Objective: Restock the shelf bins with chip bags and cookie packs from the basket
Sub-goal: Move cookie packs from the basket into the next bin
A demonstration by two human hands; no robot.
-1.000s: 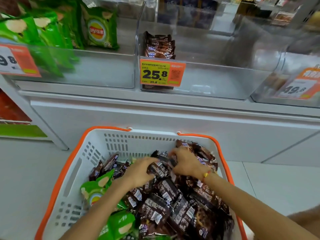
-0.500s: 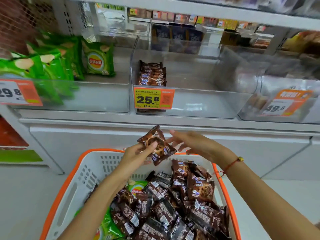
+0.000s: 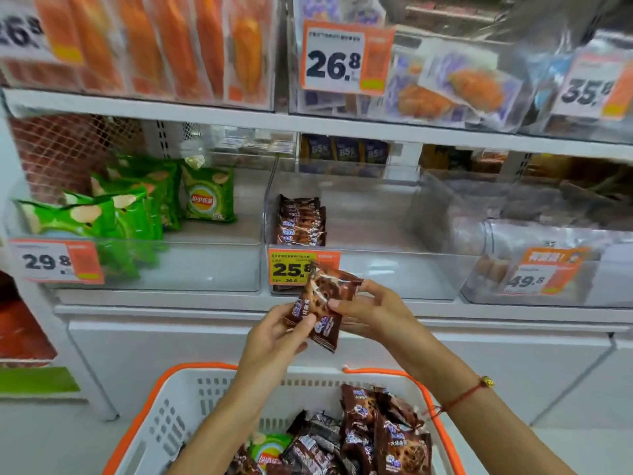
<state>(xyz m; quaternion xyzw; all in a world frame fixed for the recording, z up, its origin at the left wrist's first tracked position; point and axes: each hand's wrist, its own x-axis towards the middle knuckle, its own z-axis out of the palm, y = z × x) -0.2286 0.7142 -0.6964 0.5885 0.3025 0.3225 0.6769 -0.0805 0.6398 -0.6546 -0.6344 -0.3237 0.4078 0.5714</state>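
Note:
Both hands hold one brown cookie pack point(image 3: 325, 303) in front of the middle clear bin point(image 3: 376, 272). My left hand point(image 3: 274, 337) pinches its lower left corner. My right hand point(image 3: 370, 313) grips its right side. That bin holds a short stack of brown cookie packs point(image 3: 300, 221) at its back left. The left bin point(image 3: 191, 269) holds several green chip bags point(image 3: 137, 207). Below, the white basket point(image 3: 191, 402) with an orange rim holds many brown cookie packs point(image 3: 376, 437) and a green chip bag point(image 3: 269, 450).
Price tags hang on the bin fronts: 29.8 point(image 3: 54, 262), 25.8 point(image 3: 294, 269), 49.8 point(image 3: 541, 275). A right bin point(image 3: 548, 241) holds clear-wrapped goods. The upper shelf point(image 3: 308, 125) carries orange and purple packages. A white cabinet front point(image 3: 479, 365) stands behind the basket.
Both hands rose out of the basket with one cookie pack, up to the front of the middle bin. The right hand has closed onto the pack. The view tilted upward.

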